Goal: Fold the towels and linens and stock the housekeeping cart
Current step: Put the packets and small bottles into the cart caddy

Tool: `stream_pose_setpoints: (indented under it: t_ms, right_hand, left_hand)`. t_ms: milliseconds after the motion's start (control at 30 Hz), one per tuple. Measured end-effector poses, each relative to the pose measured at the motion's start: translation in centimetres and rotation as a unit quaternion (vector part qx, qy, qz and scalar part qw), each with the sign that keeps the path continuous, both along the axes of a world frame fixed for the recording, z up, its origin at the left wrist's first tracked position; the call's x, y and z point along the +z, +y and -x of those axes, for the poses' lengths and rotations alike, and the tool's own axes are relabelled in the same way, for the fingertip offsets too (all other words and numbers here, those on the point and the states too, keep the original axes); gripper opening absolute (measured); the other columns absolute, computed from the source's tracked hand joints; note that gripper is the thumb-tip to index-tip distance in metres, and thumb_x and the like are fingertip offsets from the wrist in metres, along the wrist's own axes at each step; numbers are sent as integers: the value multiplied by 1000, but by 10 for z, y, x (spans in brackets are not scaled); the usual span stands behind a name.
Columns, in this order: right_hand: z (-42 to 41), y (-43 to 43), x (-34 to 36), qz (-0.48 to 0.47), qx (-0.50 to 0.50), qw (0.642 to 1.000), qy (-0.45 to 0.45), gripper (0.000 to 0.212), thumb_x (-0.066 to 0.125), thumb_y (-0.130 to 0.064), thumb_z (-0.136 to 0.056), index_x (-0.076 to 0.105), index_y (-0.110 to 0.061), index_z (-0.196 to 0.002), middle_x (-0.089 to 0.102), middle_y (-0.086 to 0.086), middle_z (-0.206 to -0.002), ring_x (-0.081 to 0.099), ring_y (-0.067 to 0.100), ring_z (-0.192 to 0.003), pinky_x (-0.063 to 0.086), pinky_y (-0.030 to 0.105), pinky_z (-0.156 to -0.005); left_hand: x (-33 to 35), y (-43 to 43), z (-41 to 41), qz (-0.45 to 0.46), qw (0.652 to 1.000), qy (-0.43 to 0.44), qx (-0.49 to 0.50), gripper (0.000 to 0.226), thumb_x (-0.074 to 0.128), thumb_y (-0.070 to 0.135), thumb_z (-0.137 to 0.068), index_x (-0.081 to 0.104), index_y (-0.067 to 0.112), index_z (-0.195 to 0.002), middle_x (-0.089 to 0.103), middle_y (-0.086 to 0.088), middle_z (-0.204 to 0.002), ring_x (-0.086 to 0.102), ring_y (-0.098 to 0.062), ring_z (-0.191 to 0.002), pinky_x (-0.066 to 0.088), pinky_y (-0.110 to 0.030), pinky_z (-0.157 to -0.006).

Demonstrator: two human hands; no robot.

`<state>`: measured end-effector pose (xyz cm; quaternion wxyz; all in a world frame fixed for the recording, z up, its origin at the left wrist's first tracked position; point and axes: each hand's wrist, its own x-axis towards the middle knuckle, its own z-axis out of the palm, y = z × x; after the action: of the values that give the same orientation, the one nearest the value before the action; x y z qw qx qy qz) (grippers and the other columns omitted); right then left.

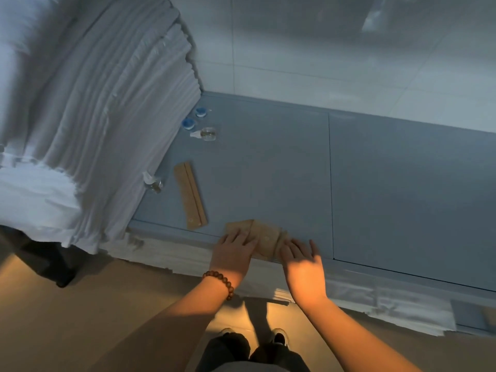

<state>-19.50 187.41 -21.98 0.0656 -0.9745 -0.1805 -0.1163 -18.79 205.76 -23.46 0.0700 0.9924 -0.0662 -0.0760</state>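
We're mid-fold, looks like: left hand and right hand press the tan cloth at the surface's near edge, fingers straight and slightly spread. Next we'd fold it over.

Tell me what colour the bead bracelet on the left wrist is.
The bracelet is reddish brown; the head view shows it.

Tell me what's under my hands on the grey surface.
A flat tan piece lies under both the left hand and the right hand, near the front edge of the grey surface. Its middle shows between the hands; the parts beneath them are covered.
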Motion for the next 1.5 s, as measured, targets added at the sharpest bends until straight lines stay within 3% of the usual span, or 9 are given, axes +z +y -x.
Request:
stream_pose_setpoints:
  t_ms: [133,333,467,633,700,800,1067,1367,1500]
  right_hand:
    - [-7,-4,14,-49,-9,999,-21,34,81,-1,-47,69,-15,-75,67,2,-80,64,27,-76,47,35,-76]
    - [-14,-2,40,-123,-9,991,-44,18,73,-9,-62,72,-16,-79,67,2,-84,63,29,-77,46,37,-71]
    - [-24,12,54,-135,24,988,-73,25,76,-3,-60,73,-16,-81,68,3,-85,64,31,-77,37,37,-74]
    - [-36,36,70,-155,91,980,-85,26,81,-6,-60,74,-19,-82,68,2,-84,65,31,-79,45,38,-75]
    - [-39,43,76,-166,129,972,-107,15,64,-18,-71,74,-20,-82,68,1,-86,63,29,-81,36,35,-75]
    - [-43,53,85,-197,188,954,-121,29,47,-26,-72,74,-21,-82,68,-1,-87,52,22,-87,34,34,-75]
    - [-15,87,116,-266,398,876,-52,35,64,-6,-61,74,-18,-92,68,0,-91,60,29,-80,42,40,-76]
    - [99,126,160,-291,600,744,20,29,68,4,-68,73,-13,-91,69,1,-96,59,28,-90,35,39,-81]
    - [160,142,181,-309,669,673,63,29,74,6,-70,73,-11,-92,69,2,-97,62,31,-89,37,39,-83]
  left_hand:
    - [22,7,-1,104,993,-52,0,40,44,12,-99,54,24,-136,44,-3,-148,42,-24,-136,31,-34,-109]
    - [60,23,0,152,979,-125,45,33,59,6,-92,67,17,-123,62,-6,-130,58,-28,-119,45,-38,-100]
    - [89,36,10,158,960,-224,51,37,85,-8,-59,78,11,-90,75,-10,-93,72,-29,-77,60,-42,-58]
    - [112,51,33,140,933,-315,105,22,64,6,-75,79,11,-90,74,-10,-92,72,-27,-78,59,-37,-57]
    - [122,53,47,112,927,-329,143,28,54,14,-77,79,15,-90,75,-7,-93,72,-25,-80,58,-35,-55]
    - [138,52,69,69,910,-359,198,34,47,20,-78,78,16,-91,74,-3,-96,72,-21,-83,58,-30,-60]
    - [168,22,163,-7,815,-428,391,22,61,15,-83,78,14,-96,73,-5,-102,71,-24,-86,59,-37,-65]
    - [200,-28,302,-139,686,-460,547,24,56,12,-87,77,11,-98,72,-8,-104,70,-25,-90,58,-39,-70]
    - [219,-51,362,-208,617,-455,607,25,70,-2,-77,78,10,-97,73,-8,-102,70,-25,-89,59,-37,-70]
